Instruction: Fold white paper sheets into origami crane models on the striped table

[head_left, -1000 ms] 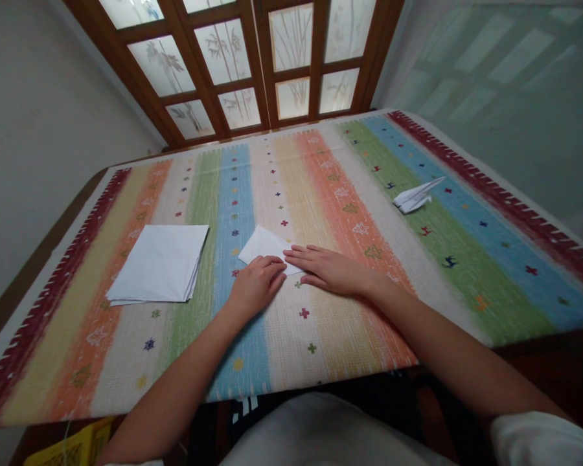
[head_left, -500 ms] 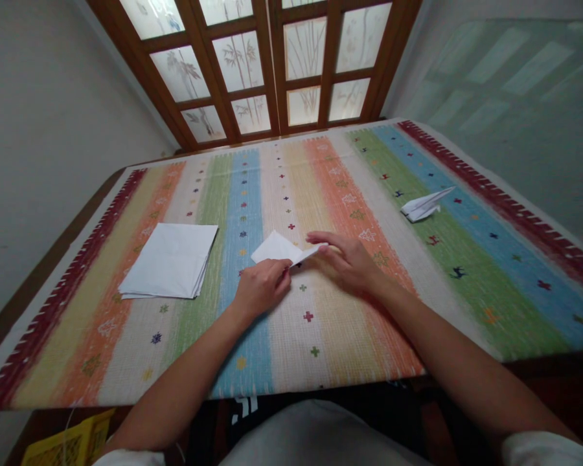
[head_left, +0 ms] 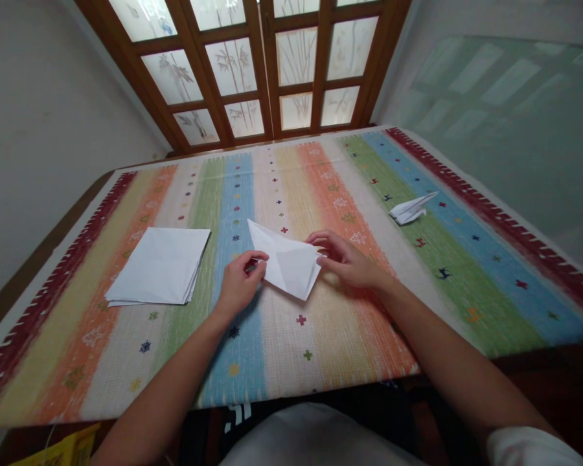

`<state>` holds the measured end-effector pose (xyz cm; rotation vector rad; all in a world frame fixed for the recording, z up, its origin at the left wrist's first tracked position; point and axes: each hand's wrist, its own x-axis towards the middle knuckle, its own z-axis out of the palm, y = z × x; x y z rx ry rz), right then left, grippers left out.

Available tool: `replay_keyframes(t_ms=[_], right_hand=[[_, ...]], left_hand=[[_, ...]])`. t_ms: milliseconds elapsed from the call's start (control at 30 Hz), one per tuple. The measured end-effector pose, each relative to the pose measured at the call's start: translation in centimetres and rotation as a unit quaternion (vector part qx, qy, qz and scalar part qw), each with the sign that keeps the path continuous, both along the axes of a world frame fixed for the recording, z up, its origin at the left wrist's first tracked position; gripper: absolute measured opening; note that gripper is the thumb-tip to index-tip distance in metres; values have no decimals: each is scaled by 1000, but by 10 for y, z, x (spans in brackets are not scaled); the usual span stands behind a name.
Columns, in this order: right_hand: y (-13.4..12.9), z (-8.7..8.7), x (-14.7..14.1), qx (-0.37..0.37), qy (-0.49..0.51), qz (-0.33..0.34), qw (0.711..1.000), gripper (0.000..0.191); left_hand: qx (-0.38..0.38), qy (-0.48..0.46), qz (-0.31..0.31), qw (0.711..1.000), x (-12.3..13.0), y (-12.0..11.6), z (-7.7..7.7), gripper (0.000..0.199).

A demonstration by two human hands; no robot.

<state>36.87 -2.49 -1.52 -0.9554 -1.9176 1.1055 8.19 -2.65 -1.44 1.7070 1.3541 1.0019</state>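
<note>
A folded white paper (head_left: 291,262) with creased, pointed flaps is between my two hands over the middle of the table. My left hand (head_left: 243,278) pinches its left edge between thumb and fingers. At its right corner, my right hand (head_left: 342,259) grips the paper, fingers above and thumb below. A stack of white square sheets (head_left: 158,265) lies to the left of my left hand. Farther off on the right, a folded white paper figure (head_left: 412,208) with a long point rests on the cloth.
A striped, patterned cloth (head_left: 291,349) covers the table. Beyond its far edge stand wooden doors (head_left: 267,71) with glass panes. A glass-like panel (head_left: 495,129) leans at the right wall. A yellow crate (head_left: 61,450) sits below the table's left front.
The folded paper has turned and now shows a broad face with a point toward the upper left. My left hand has shifted left along it. The view has moved slightly.
</note>
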Motion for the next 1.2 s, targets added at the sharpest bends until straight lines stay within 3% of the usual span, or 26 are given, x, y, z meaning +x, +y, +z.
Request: replay_keyframes(t_ms=[133,300,500,600,700,767,867,933,1000,1100,1200], right_hand=[[-2,0,0,95,-129,42,986,62],[-9,4,-3,159,-176,-7,972,89],[-9,2,-5,208,-242,89,944,50],[-4,-7,-9,203,-258,94,940,50],[-1,-12,-12,202,-264,81,940,37],[0,-12,-14,206,-267,78,938,29],[-1,-8,-15,215,-269,77,936,21],[-1,-5,-15,217,-267,80,935,22],[0,-4,-16,212,-258,78,939,28],[1,-7,-17,191,-245,48,949,36],[0,-11,-19,150,-232,-8,961,32]], left_hand=[[-2,91,-27,995,1,4,-14,19],[42,143,-38,988,-1,4,-16,15],[113,203,-27,972,-2,1,-21,20],[146,238,-15,960,-3,-2,-24,24],[173,266,-19,948,-5,-2,-22,22],[177,274,-47,944,-8,-1,-18,15],[157,263,-153,940,-11,0,-9,13],[142,254,-219,931,-13,1,-4,24],[138,253,-242,926,-13,1,-2,33],[142,249,-230,930,-11,2,-4,21],[138,243,-205,938,-9,3,-9,15]])
